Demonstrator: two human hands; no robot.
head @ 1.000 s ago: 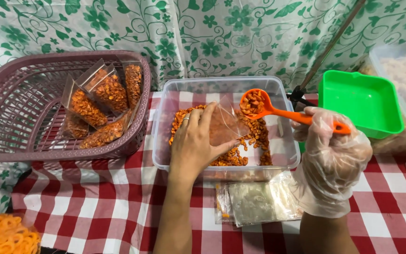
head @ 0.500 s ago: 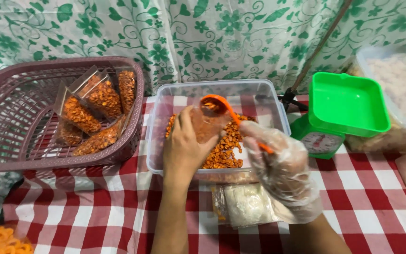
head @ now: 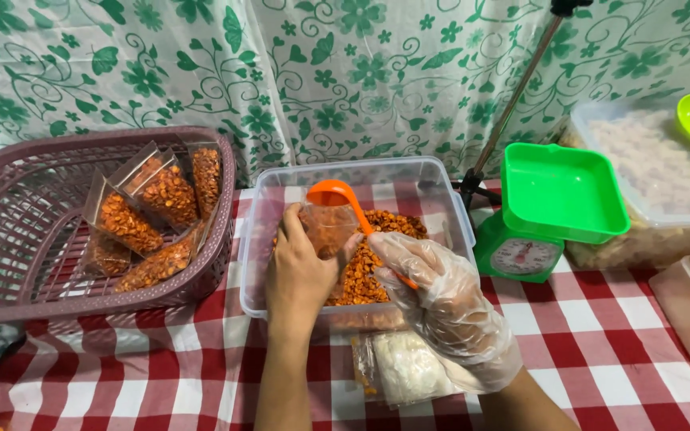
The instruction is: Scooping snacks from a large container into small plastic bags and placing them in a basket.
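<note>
1. Left hand (head: 301,271), bare, fingers wrapped round a small clear pouch (head: 327,227), holding it upright with its mouth up, above the clear tub (head: 449,211) of orange snack pieces (head: 377,263).
2. Right hand (head: 441,299), in a thin plastic glove, fingers pinched tight on the handle of the orange scoop (head: 337,194).
3. Key relation: scoop bowl sits right at the pouch mouth, touching or just over it; cannot tell which. From the right fingers the bowl lies toward 10 o'clock.
4. Scoop's long axis runs 10 to 4 o'clock, handle down to the gloved hand.
5. Left hand is nearer the pouch; it holds it.
6. Purple basket (head: 9,239) of filled pouches (head: 165,195) at 9 o'clock, green scale (head: 557,191) at 3 o'clock, both apart from the hands.
</note>
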